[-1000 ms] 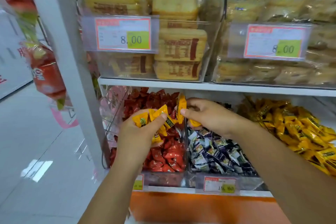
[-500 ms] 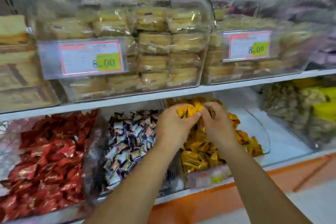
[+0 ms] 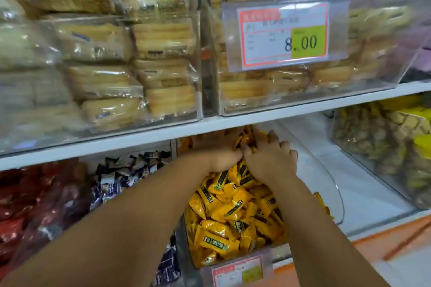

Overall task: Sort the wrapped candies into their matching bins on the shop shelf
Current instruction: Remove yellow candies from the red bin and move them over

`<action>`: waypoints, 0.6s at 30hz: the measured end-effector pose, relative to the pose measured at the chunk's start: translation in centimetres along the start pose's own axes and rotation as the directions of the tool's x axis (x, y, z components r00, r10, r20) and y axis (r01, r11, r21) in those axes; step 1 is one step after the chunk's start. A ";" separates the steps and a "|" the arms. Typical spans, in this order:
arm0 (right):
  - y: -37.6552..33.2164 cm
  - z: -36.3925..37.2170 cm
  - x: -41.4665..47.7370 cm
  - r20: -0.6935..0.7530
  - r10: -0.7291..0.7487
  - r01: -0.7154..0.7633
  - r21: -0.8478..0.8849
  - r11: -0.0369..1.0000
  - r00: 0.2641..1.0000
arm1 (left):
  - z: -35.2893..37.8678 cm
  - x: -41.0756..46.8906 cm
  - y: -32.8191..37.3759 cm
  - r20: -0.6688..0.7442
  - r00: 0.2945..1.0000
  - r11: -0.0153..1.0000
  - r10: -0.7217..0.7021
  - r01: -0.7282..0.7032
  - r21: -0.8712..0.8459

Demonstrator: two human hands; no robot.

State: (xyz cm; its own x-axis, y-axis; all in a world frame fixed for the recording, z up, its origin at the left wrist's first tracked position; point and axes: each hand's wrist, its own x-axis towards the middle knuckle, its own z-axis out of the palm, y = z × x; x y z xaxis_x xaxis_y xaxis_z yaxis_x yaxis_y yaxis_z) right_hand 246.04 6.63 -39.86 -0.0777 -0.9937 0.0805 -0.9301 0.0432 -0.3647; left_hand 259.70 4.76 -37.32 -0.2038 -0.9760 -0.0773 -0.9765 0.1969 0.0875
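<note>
Grip unclear: left hand [image 3: 222, 158], right hand [image 3: 271, 161] amid glossy yellow pillow-shaped candies [image 3: 224, 213]

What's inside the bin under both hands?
The bin holds a heap of yellow wrapped candies, no other colour in view. The left hand and right hand cover the back of the heap; whether their fingers hold candies is hidden.

Shop aisle with goods out for sale: a white shelf [image 3: 233, 121] carries clear plastic bins [image 3: 382, 77] of loose wrapped sweets, sorted by colour into red candies [image 3: 23, 205], dark blue candies [image 3: 112, 184] and yellow candies [image 3: 228, 212], with stacked packaged cakes [image 3: 163, 37] on the tier above; a printed price card [image 3: 283, 35] on one bin front reads 8.00, a smaller price label [image 3: 238, 271] below
</note>
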 end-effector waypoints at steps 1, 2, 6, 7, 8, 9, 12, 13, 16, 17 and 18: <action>-0.2 -0.1 0.2 0.025 0.019 -0.020 0.008 1.000 1.000 | -0.1 0.2 -0.1 0.025 1.000 1.000 -0.003 0.003 0.000; -0.4 -0.2 0.3 0.038 0.029 -0.030 0.012 0.999 0.999 | -0.3 0.2 -0.3 0.048 0.999 1.000 0.000 0.000 -0.004; -0.4 -1.0 -0.3 0.056 -0.002 -0.002 0.079 0.997 0.998 | -1.7 -1.8 -0.9 0.048 0.996 0.987 0.077 -0.069 -0.147; -0.3 -1.4 -0.5 0.046 -0.016 0.010 0.132 0.991 0.999 | -2.2 -2.8 -0.9 0.029 0.994 0.973 0.103 -0.095 -0.210; -0.3 -1.8 -0.7 0.029 -0.036 0.030 0.183 0.983 0.999 | -2.6 -3.8 -1.2 0.014 0.993 0.958 0.115 -0.107 -0.264; -0.4 -2.1 -1.0 0.002 -0.067 0.065 0.213 0.975 0.998 | -3.2 -4.9 -1.5 0.005 0.994 0.946 0.111 -0.105 -0.305; -1.1 -3.2 -2.7 -0.085 -0.162 0.177 0.218 0.960 0.983 | -4.8 -9.6 -3.8 0.005 0.999 0.943 0.038 -0.034 -0.331; -1.6 -3.6 -3.5 -0.110 -0.177 0.198 0.226 0.954 0.978 | -5.2 -11.6 -4.8 -0.026 1.000 0.955 0.007 -0.014 -0.296; -3.9 -4.3 -6.5 -0.152 -0.219 0.250 0.234 0.939 0.964 | -4.8 -18.4 -8.9 -0.158 0.983 0.968 -0.090 0.049 -0.247; -5.1 -4.5 -7.7 -0.156 -0.256 0.287 0.232 0.929 0.954 | -4.2 -20.7 -10.4 -0.169 0.975 0.960 -0.144 0.096 -0.265; -6.5 -4.5 -8.9 -0.159 -0.300 0.331 0.236 0.913 0.941 | -3.5 -22.7 -12.2 -0.164 0.965 0.949 -0.204 0.154 -0.274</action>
State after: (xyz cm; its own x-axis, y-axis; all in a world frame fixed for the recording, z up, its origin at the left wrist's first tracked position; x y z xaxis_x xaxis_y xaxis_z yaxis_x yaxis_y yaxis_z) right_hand 251.14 15.62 -34.08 0.1486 -0.9313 0.3327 -0.7905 -0.3140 -0.5258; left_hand 276.47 24.21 -33.19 0.0136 -0.9975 0.0700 -0.9391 0.0113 0.3436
